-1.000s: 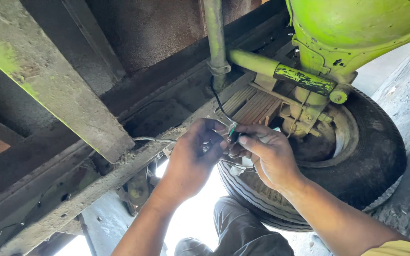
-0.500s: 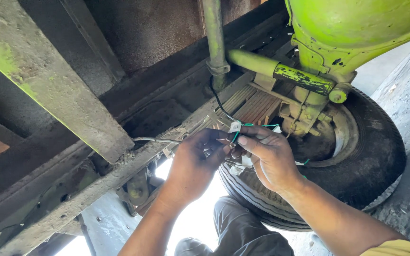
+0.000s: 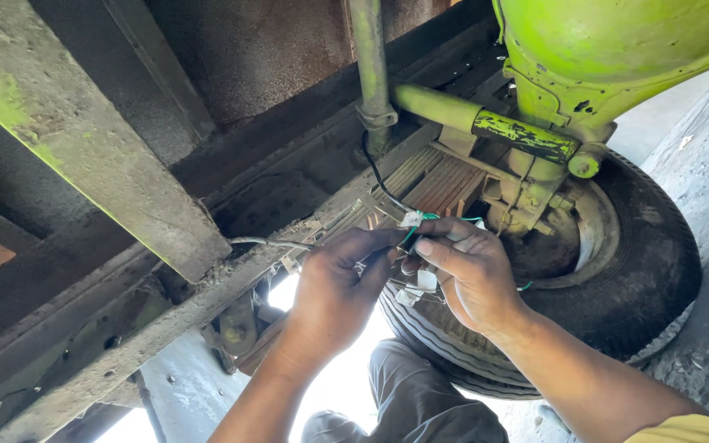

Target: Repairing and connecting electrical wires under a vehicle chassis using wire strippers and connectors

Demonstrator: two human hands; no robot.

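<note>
Under a vehicle's chassis, my left hand [image 3: 340, 287] and my right hand [image 3: 463, 271] meet on a bundle of thin wires. Both pinch the wires between fingertips: a green wire [image 3: 410, 234] runs up to a small white connector [image 3: 410, 218], and a black wire [image 3: 383, 182] leads up toward the pipe above. More white connectors [image 3: 424, 280] hang under my right palm. A grey cable [image 3: 268, 242] comes in from the left along the frame rail to my left fingers.
A rusty frame rail [image 3: 166, 316] runs diagonally from the lower left. A lime-green tank [image 3: 617, 45] and painted bracket [image 3: 523, 135] sit at the upper right above a black tyre [image 3: 642, 271]. A vertical pipe [image 3: 368, 66] drops from the top. My knee in grey trousers [image 3: 420, 402] is below.
The white connector and green wire have come up into view above my fingers. My right hand has shifted slightly, its fingers now pinching nearer the connector.
</note>
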